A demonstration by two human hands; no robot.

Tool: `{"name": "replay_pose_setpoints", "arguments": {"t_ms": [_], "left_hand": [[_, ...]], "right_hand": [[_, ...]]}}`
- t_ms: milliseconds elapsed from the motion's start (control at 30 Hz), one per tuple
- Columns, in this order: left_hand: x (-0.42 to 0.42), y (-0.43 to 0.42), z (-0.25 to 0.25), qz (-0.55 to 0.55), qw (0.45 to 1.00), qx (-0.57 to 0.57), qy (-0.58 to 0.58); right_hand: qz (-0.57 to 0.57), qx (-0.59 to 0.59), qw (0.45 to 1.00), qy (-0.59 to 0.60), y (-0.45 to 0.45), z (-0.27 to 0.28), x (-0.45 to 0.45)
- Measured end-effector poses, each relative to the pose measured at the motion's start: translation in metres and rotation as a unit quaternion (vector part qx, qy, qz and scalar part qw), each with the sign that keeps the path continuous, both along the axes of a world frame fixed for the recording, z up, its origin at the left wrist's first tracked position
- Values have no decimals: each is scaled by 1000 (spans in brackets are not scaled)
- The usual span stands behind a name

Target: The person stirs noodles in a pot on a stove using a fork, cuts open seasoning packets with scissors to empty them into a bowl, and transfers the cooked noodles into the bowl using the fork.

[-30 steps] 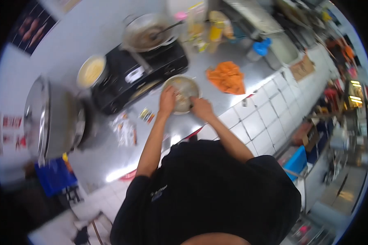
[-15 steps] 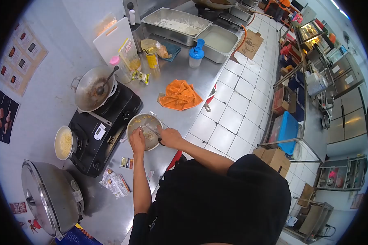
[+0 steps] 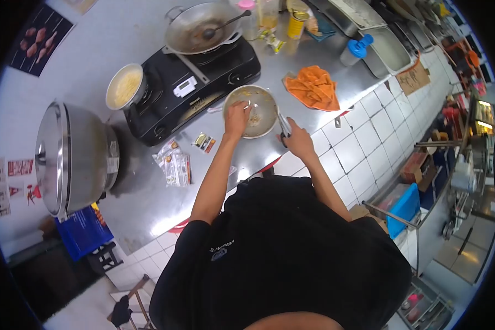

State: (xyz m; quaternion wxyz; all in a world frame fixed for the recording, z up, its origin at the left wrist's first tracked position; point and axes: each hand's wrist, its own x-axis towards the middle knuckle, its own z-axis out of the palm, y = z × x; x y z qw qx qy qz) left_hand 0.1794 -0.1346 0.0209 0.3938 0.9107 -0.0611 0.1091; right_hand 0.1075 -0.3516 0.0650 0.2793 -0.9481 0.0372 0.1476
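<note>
A round metal bowl point(image 3: 265, 129) sits on the steel counter, with small pale bits on its bottom. Over its left side, my left hand point(image 3: 237, 118) is closed on a small whitish piece at the fingertips, too small to name. My right hand point(image 3: 298, 138) grips dark-handled scissors point(image 3: 284, 124) just outside the bowl's right rim, blades pointing up along it. Left of the bowl lie a small torn sachet point(image 3: 204, 142) and clear plastic packaging point(image 3: 177, 166).
Behind the bowl is a black stove point(image 3: 192, 91) with a wok point(image 3: 201, 33) and a small pan of pale food point(image 3: 125, 87). An orange cloth point(image 3: 313, 88) lies to the right. A large steel cooker point(image 3: 82, 159) stands at the left.
The scissors and my right hand have moved from inside the bowl to outside its right rim. My left hand stays over the bowl. The camera view has turned.
</note>
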Motion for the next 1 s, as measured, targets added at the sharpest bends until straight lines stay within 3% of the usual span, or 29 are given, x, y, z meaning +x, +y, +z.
{"name": "replay_pose_setpoints", "arguments": {"t_ms": [33, 133, 167, 333, 433, 500, 533, 700, 767, 800, 867, 1000], "left_hand": [[-1, -2, 5, 22, 998, 27, 61], [1, -1, 1, 11, 998, 49, 30], [5, 2, -15, -9, 998, 22, -50], [-5, 3, 7, 16, 999, -25, 20], [-9, 12, 8, 121, 987, -99, 36], [-15, 35, -3, 254, 933, -253, 3], [-20, 50, -15, 313, 929, -196, -14], [-55, 122, -80, 340, 925, -168, -17], [-79, 135, -83, 384, 921, 56, 22], [-89, 132, -73, 386, 921, 56, 22], [-106, 126, -45, 321, 919, 182, 139], [-99, 146, -64, 283, 909, 163, 258]], "right_hand": [[10, 2, 1000, 2, -1, -1, 0], [12, 20, 1000, -16, -1, -2, -1], [9, 25, 999, -25, 0, 0, -2], [17, 47, 999, -21, 6, 4, 1], [19, 58, 998, -3, 5, 4, -1], [26, 56, 998, -13, 5, 5, -2], [20, 74, 997, 5, 6, 13, -3], [13, 122, 992, 29, 10, 12, -6], [30, 115, 992, 44, 14, 13, -7], [32, 114, 992, 44, 17, 15, -7], [41, 135, 989, 44, 23, 17, -7], [66, 137, 988, 33, 29, 7, -6]]}}
